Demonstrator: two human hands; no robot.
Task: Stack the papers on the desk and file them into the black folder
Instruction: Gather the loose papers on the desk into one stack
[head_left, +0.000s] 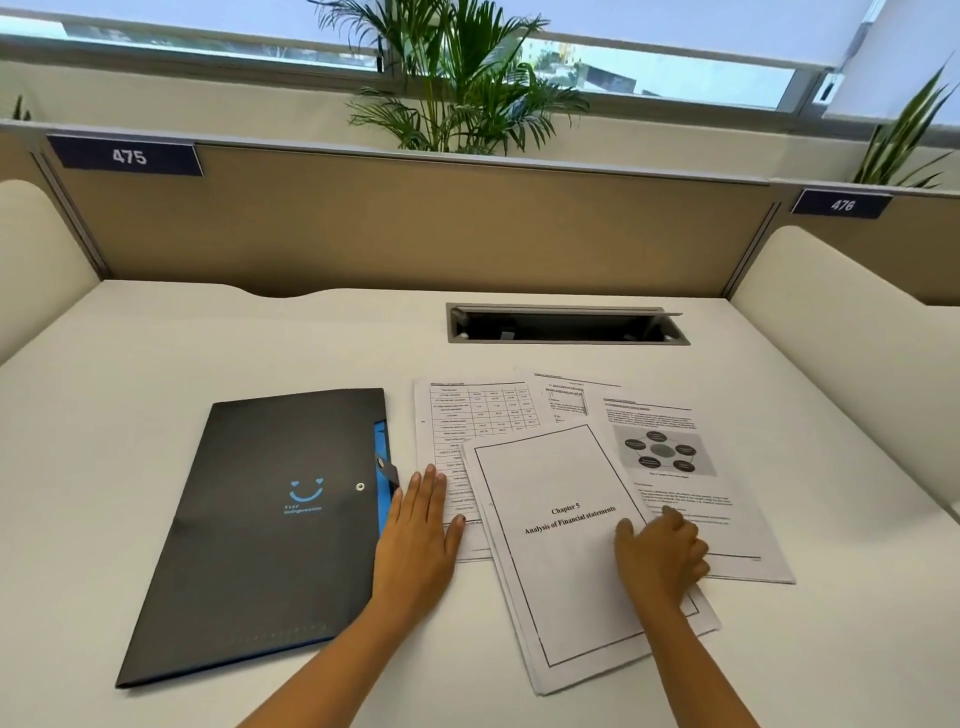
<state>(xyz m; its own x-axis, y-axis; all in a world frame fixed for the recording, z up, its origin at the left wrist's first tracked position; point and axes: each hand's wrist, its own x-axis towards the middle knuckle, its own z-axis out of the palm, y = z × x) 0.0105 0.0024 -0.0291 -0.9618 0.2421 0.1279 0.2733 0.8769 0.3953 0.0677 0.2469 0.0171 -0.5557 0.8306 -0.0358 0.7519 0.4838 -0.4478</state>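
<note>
Several printed papers lie fanned out on the white desk (156, 364). On top is a bordered title page (550, 545) reading "Chapter 5". Under it sit a sheet with a table (457, 415) on the left and a sheet with a diagram (670, 452) on the right. A closed black folder (260, 530) with a blue smiley and a snap strap lies to the left of the papers. My left hand (421, 535) rests flat, fingers together, on the table sheet's lower left corner beside the folder. My right hand (662, 558) presses with curled fingers on the title page's right edge.
An open cable slot (566, 325) is sunk into the desk behind the papers. A tan partition (415, 223) with tags "475" and "476" closes off the back. Potted palms (462, 83) stand behind it under a window. Rounded side dividers flank the desk.
</note>
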